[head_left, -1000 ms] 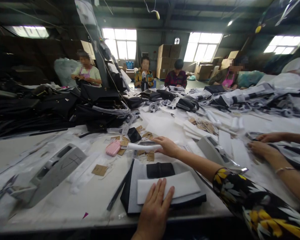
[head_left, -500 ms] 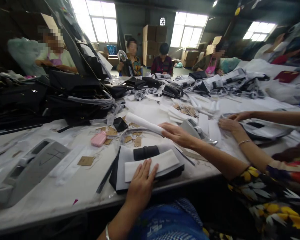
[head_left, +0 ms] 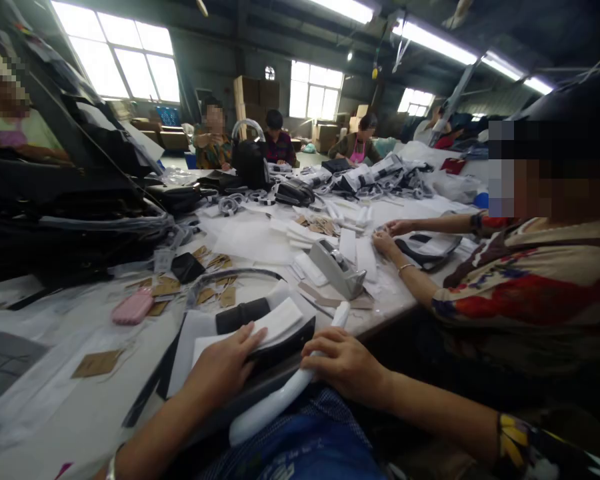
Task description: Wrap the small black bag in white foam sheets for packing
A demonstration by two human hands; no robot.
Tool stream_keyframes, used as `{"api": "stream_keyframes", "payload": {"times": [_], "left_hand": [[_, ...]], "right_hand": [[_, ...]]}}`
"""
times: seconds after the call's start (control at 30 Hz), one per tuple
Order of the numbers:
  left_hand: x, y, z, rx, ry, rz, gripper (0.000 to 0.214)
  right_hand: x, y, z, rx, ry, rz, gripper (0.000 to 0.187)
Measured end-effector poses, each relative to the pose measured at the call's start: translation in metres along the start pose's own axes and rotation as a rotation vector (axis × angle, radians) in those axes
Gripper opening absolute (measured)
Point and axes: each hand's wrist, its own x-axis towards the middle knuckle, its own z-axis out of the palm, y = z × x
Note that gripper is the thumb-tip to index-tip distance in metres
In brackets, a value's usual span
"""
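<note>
My right hand [head_left: 350, 367] is closed round a long white roll [head_left: 273, 413], perhaps foam or wrapped paper, held slanting over the table's front edge and my lap. My left hand [head_left: 227, 363] lies with fingers extended on a folded white sheet [head_left: 283, 320]. That sheet rests on a black bag [head_left: 305, 335] partly wrapped in white. A black rolled piece [head_left: 243, 315] lies on the bag behind the sheet, and the bag's covered handle [head_left: 235, 272] arches behind it.
A grey tape dispenser [head_left: 350, 283] stands right of the bag. Left are a pink case [head_left: 133, 307], cardboard tags [head_left: 97, 363] and a pile of black bags [head_left: 80, 193]. A co-worker's hands [head_left: 387, 240] work close on the right; other people sit across the table.
My right hand has brought the white roll from behind the bag down to the table's front edge. My left hand stays on the white sheet. The view has turned right.
</note>
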Motion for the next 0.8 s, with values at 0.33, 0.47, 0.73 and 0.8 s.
{"api": "stream_keyframes", "payload": {"times": [0.33,0.47,0.73,0.8], "left_hand": [[0.000,0.012,-0.019,-0.040,-0.095,-0.040,0.057],[-0.003,0.011,-0.022,-0.077,-0.105,-0.032,0.063],[-0.016,-0.015,0.045,0.102,0.320,0.180,0.081],[-0.012,-0.031,0.073,0.163,0.446,0.226,0.084]], "right_hand": [[0.027,-0.019,0.087,-0.248,0.197,-0.017,0.017],[0.040,-0.021,0.100,-0.247,0.251,-0.004,0.012],[0.030,-0.016,0.108,-0.187,0.336,-0.031,0.011],[0.025,-0.006,0.099,-0.163,0.287,-0.103,0.012]]}}
